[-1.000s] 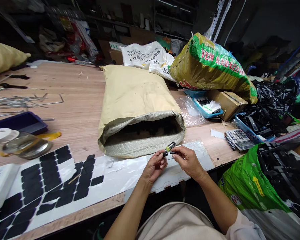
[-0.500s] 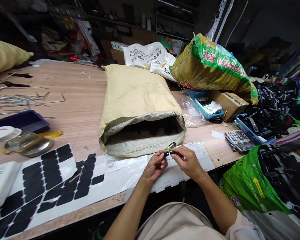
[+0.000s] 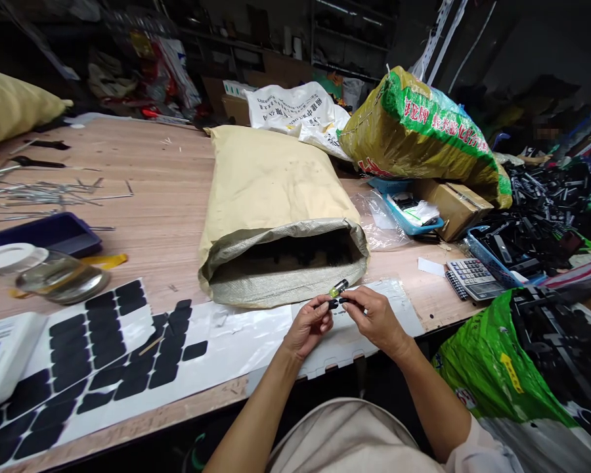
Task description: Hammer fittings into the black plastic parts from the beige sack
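Note:
My left hand (image 3: 311, 326) is closed, pinching a small black piece (image 3: 333, 304) between thumb and fingers. Close against it, my right hand (image 3: 374, 318) pinches another small dark piece (image 3: 343, 301); its exact kind is too small to tell. Just beyond the fingertips is a small cylinder (image 3: 339, 287), black and yellow-green, like a battery or small bottle. Both hands are above a white board (image 3: 398, 309) at the table's front edge. Facing them is the mouth of a cream woven sack (image 3: 280, 190), with dark contents inside.
On the left are black rounded pads (image 3: 69, 348) on white sheets, a jar (image 3: 64, 276), a dark blue tray (image 3: 46, 234) and metal rods (image 3: 54, 194). At right lie a calculator (image 3: 473, 276), a blue basket (image 3: 492, 253) of black parts and a green sack (image 3: 492, 355).
The view has shifted slightly, so the table things appear a little further right. Both hands stay together at the same spot, with their fingertips and the small black pieces only slightly moved.

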The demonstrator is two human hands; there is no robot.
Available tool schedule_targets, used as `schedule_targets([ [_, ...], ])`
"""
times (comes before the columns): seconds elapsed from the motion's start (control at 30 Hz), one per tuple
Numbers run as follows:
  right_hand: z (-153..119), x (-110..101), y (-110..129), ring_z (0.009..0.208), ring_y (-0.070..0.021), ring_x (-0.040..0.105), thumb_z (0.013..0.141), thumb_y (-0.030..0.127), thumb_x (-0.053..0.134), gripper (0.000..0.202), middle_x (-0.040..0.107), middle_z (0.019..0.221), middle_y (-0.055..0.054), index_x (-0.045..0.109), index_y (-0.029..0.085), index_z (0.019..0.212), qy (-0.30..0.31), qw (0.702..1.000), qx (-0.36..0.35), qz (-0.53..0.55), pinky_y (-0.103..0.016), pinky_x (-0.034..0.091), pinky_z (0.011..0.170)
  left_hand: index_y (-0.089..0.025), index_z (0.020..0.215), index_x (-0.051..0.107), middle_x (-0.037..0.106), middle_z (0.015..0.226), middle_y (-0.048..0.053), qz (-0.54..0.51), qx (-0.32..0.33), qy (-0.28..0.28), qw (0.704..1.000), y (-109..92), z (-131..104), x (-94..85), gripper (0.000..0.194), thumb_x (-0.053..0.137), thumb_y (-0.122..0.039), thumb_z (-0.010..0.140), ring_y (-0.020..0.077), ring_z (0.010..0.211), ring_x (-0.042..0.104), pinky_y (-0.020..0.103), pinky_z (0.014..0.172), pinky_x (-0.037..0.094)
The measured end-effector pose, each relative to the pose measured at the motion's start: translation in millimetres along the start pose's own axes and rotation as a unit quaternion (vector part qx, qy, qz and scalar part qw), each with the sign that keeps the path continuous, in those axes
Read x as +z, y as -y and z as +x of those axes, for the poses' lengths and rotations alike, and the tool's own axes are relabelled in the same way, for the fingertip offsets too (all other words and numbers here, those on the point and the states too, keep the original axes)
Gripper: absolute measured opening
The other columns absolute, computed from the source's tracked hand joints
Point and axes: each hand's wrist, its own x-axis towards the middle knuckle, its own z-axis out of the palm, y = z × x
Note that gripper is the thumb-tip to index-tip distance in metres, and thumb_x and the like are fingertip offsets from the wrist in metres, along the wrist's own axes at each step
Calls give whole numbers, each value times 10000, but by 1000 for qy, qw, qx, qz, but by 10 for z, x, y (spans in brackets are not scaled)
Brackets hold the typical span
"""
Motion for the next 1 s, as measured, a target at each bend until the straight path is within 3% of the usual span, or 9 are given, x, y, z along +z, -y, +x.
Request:
schedule_targets([
  [0.33,3,-65,16,786,-200,653,947,180,590,177,705,898,-77,725,194,1061,-5,1000,13,1,-308,520,721,-150,947,648,527,534,-48,3,-7,-2,1000,-1,6,9,376,877,-319,701,56,436,431,189,499,292],
  [1.0,-44,5,-49,792,-199,662,932,176,613,161,706,877,-70,731,186,1042,-5,1000,21,10,-302,519,724,-148,946,648,540,548,-45,6,-2,-1,1000,3,15,20,391,891,-327,696,45,456,433,175,506,304],
])
